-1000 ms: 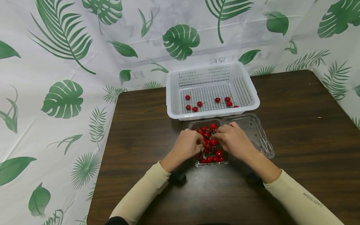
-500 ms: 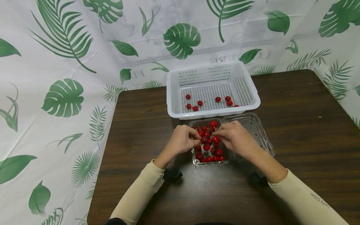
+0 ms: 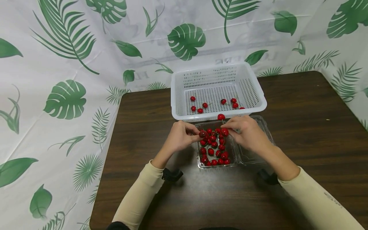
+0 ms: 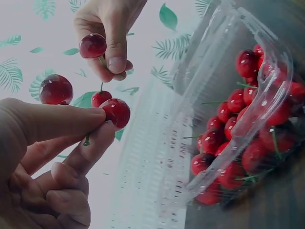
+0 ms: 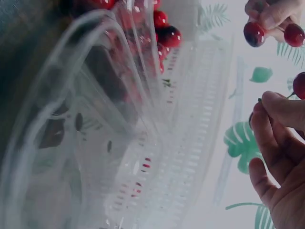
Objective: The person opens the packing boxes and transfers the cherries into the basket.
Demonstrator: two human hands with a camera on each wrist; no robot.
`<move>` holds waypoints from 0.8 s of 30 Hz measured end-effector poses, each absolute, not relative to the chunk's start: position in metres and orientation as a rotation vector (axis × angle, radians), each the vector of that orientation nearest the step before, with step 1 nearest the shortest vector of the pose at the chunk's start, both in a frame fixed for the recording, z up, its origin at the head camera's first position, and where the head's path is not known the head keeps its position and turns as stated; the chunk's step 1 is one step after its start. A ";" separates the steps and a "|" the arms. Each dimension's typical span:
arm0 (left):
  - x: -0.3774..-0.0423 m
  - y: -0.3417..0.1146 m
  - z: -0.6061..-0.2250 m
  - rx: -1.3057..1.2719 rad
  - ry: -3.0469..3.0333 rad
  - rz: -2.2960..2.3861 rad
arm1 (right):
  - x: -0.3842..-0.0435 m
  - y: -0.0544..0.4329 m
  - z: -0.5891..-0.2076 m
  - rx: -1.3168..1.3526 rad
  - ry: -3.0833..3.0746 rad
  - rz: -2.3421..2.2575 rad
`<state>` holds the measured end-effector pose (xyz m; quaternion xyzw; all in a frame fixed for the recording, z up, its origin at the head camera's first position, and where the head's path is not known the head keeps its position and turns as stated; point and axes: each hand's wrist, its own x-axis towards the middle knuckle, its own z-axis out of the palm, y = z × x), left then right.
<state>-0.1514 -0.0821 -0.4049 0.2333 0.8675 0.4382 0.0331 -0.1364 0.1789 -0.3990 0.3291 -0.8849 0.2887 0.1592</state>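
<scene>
My left hand [image 3: 179,136] pinches a dark red cherry [image 4: 116,113] between thumb and fingertips, over the left side of a clear plastic clamshell box [image 3: 201,166]. A second cherry [image 4: 56,89] shows just behind its thumb in the left wrist view. My right hand [image 3: 249,132] pinches cherry stems [image 5: 290,95] above the box's right side. From it, one cherry [image 3: 225,132] hangs at the fingertips and another cherry [image 3: 221,117] overlaps the basket's front rim in the head view. Below both hands, the box holds many red cherries [image 3: 211,151] with green stems.
Behind the box stands a white perforated plastic basket [image 3: 218,115] with several cherries [image 3: 205,105] scattered on its bottom. The box's clear lid [image 3: 250,156] lies folded open to the right. A leaf-patterned sheet [image 3: 115,76] hangs behind the dark wooden table [image 3: 138,134].
Both hands have risen from among the cherries in the box and moved apart. The left has drawn back leftward with a cherry, while the right has lifted cherries by their stems.
</scene>
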 end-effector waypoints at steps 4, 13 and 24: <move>-0.154 -0.083 -0.401 0.697 2.662 1.369 | -0.144 0.182 -0.395 0.930 -2.500 0.887; -0.159 -0.084 -0.392 0.672 2.635 1.448 | -0.169 0.186 -0.390 0.697 -2.545 0.941; -0.164 -0.085 -0.389 0.651 2.633 1.556 | -0.200 0.195 -0.407 0.517 -2.571 0.881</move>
